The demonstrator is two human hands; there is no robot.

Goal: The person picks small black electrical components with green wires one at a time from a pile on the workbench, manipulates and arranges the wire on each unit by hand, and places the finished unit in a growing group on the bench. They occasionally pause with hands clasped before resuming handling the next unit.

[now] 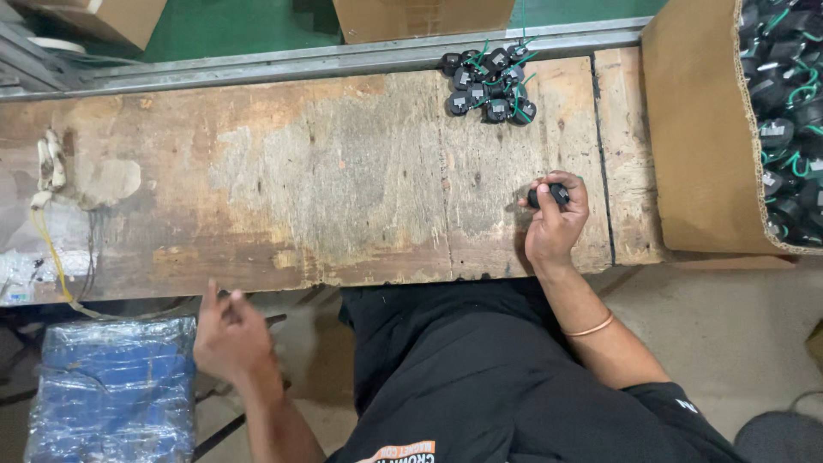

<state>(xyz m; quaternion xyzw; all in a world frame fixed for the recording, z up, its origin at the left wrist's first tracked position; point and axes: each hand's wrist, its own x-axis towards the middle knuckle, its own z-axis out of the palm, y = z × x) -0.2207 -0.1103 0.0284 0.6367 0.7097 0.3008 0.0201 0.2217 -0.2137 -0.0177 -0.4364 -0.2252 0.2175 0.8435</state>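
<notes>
Wrapped bundle [111,390]: blue, under clear film, sits below the bench edge, just left of the left hand's fingers.
Yellow wire [51,249]: runs down the far left of the bench, well left of both hands.
Left hand [230,336]: held off the front edge of the bench, blurred; fingers loosely curled, nothing visible between them, grip cannot be judged for certain.
Bench [326,180]: worn wooden board, bare between the two hands.
Pile of black parts [489,81]: small round pieces with green wires, at the far edge of the bench, beyond the right hand's fingertips, apart from them.
Black part [548,195]: pinched in the right fingers, just above the board.
Right hand [555,225]: fingers and thumb closed around the black part.
Cardboard box [699,137]: right of the right fingers, full of the same black parts.
</notes>
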